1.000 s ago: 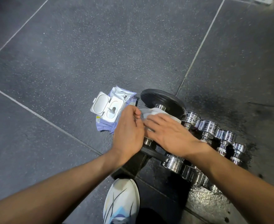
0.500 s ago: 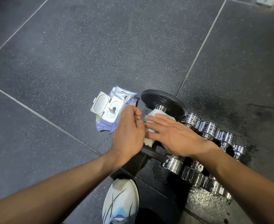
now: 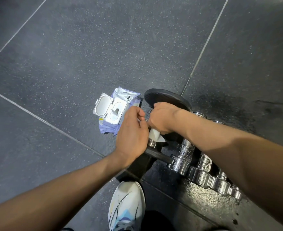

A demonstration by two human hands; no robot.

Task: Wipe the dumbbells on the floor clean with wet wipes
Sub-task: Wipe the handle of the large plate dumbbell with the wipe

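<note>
Dumbbell (image 3: 167,99), just beside the wipe pack (image 3: 110,110): the right hand (image 3: 162,116), flat a moment ago, now clamps the wet wipe (image 3: 155,135) round its bar; the left hand (image 3: 132,130) grips alongside. Handle wiping proceeds.

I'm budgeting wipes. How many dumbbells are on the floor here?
5. One black-plate dumbbell, leftmost, its handle under the right hand and wipe. Four chrome dumbbells line up to its right; the arm covers them partly and may hide more.

Right hand (image 3: 162,117), flat before, now curled round wipe (image 3: 155,135) on dumbbell bar (image 3: 152,143).
</note>
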